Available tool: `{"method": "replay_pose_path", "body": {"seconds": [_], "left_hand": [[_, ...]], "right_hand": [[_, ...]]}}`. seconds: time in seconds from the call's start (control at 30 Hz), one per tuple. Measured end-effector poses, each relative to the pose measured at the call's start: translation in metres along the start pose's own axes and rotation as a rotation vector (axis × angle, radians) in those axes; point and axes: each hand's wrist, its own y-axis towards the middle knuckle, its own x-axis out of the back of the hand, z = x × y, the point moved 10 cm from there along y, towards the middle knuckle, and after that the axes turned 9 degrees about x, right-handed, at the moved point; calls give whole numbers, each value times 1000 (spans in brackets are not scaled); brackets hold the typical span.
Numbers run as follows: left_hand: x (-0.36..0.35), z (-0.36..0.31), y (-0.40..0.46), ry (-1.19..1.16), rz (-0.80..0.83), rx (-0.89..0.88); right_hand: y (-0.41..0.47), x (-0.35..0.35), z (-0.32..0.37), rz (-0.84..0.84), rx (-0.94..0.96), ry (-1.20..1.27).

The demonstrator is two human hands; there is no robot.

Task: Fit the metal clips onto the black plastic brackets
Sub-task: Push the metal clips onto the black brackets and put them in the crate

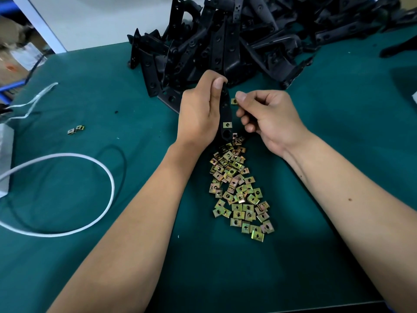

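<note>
My left hand (198,111) grips a narrow black plastic bracket (225,109) upright above the table, thumb at its top end. One brass-coloured metal clip (227,125) sits fitted on the bracket's lower part. My right hand (268,118) pinches another metal clip (234,101) between thumb and forefinger, just right of the bracket's middle. Several loose clips lie in a long pile (239,188) on the green mat below both hands. A big heap of black brackets (225,41) lies behind the hands.
The green mat (90,98) covers the table. A white cable loop (67,193) and a black cable lie at the left, with two stray clips (76,129) near them. A grey box edge (5,159) sits at the far left.
</note>
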Motion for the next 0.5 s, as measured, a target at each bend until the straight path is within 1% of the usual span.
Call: {"method": "replay_pose_path", "body": {"seconds": [0.2, 0.5], "left_hand": [[0, -1, 0, 5, 0, -4], [-3, -11, -3, 57, 25, -39]], "right_hand": [[0, -4, 0, 52, -15, -14], [-2, -9, 0, 77, 3, -80]]}}
